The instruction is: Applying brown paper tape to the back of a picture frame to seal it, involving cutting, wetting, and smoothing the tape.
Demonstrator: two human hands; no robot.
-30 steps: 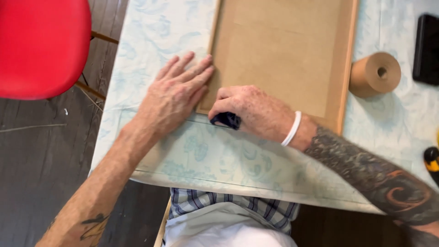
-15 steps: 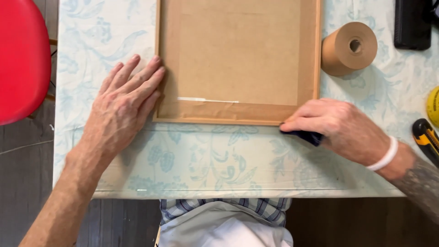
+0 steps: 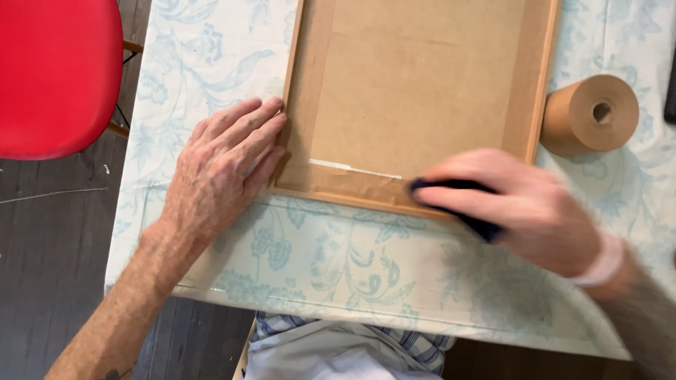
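Note:
A wooden picture frame (image 3: 422,91) lies face down on the table, its brown backing board edged with brown paper tape. My left hand (image 3: 222,165) lies flat, fingers together, against the frame's near left corner. My right hand (image 3: 517,211), blurred by motion, grips a small dark tool (image 3: 461,204) and presses it on the taped near edge of the frame, right of the middle.
A roll of brown paper tape (image 3: 591,112) stands just right of the frame. The table wears a pale blue floral cloth (image 3: 338,260). A red chair (image 3: 56,70) is at the left, over dark floorboards. A black object shows at the right edge.
My right hand ran the dark tool along the frame's near edge from left to the right corner, then back toward the middle. My left hand stayed on the left corner.

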